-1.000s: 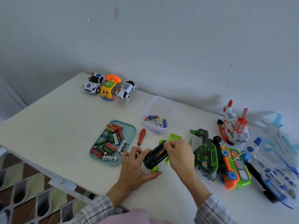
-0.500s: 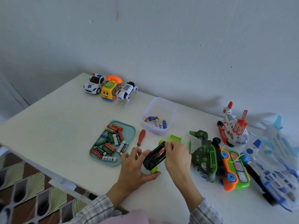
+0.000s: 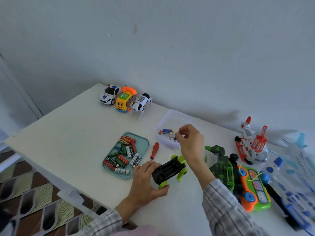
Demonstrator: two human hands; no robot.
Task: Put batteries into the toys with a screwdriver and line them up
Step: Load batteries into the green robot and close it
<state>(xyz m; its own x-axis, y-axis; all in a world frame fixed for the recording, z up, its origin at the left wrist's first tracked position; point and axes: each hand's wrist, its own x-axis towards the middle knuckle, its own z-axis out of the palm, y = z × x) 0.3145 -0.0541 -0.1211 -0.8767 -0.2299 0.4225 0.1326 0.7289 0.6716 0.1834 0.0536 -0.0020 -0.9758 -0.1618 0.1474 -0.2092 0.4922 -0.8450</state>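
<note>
We look forward and down from head height, close over the table [image 3: 68,137], its far edge and the wall [image 3: 187,48] filling the upper frame.

The white worktop [image 3: 68,142] carries three toys [image 3: 123,100] at 11 o'clock, a battery tray [image 3: 144,142] centrally, a screwdriver [image 3: 155,150] beside it.

Premises appear domestic, likely a home room: a plain white table [image 3: 68,133] set into the corner of bare painted walls [image 3: 170,48], patterned floor covering [image 3: 34,196] beneath, and children's toys [image 3: 124,99] and loose batteries [image 3: 124,154] laid out on top.
</note>
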